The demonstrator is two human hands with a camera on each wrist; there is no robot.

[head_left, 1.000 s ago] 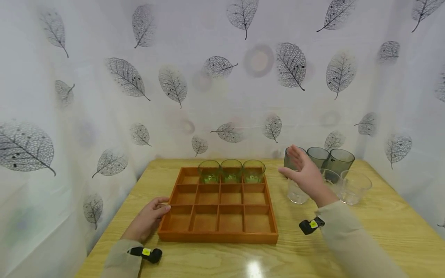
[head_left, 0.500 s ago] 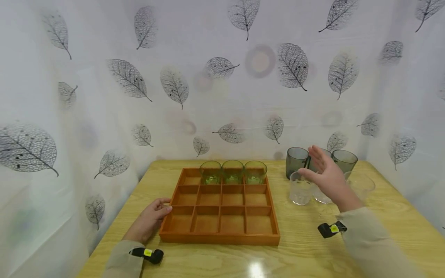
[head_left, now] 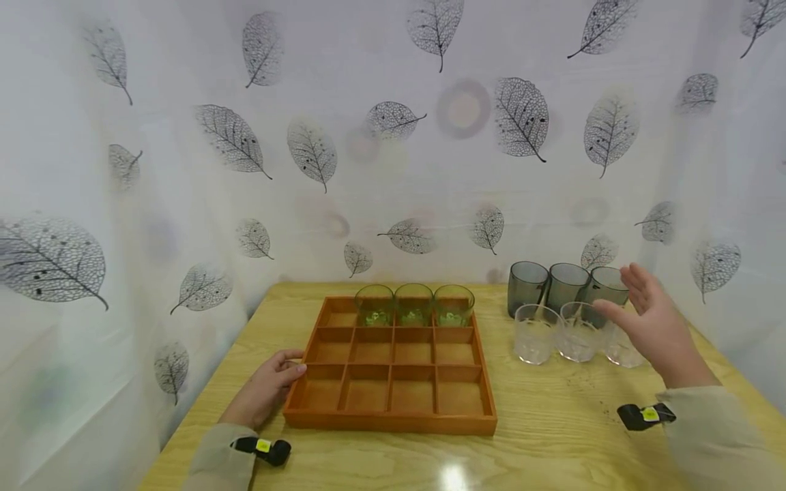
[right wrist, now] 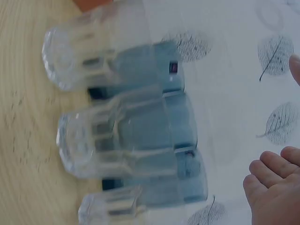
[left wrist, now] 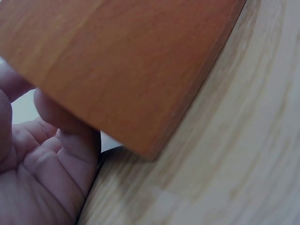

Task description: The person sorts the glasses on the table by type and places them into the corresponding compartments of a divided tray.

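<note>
Right hand (head_left: 660, 334) nearer clear tumblers (head_left: 535, 337), toward table's (head_left: 552, 436) right edge.
Rightmost tumbler (head_left: 620, 350): upright, left of palm. Thumb and fingers apart, empty. Left hand (head_left: 264, 387) touches compartment tray (head_left: 393, 421) at left wall.

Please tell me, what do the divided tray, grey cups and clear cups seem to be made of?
Divided tray: probably wood with a reddish-brown finish; faint grain-like streaks show.
Grey cups: glass or hard plastic, smooth and tinted; their walls look see-through.
Clear cups: likewise glass or plastic, glossy and colourless; the grey cups show through.
</note>
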